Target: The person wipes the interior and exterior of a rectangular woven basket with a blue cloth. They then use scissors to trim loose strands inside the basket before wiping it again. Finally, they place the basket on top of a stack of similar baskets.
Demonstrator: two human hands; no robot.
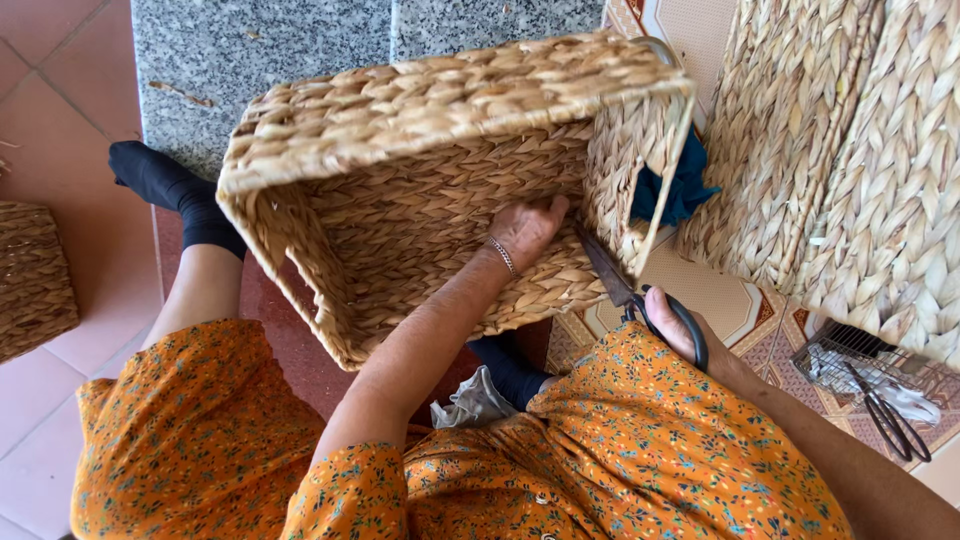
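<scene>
A woven basket (430, 180) is tipped on its side, its opening turned toward the person. The left hand (525, 228) is pressed inside against its woven wall. Black-handled scissors (640, 295) are gripped by the right hand (680, 325) at the basket's right rim. More woven baskets (850, 150) are stacked at far right.

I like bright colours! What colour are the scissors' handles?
Black, on the scissors in the right hand; head view.

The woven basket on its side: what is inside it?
Inside the woven basket only the left hand shows, against the inner wall. The wrist hides some weave behind it.
</scene>
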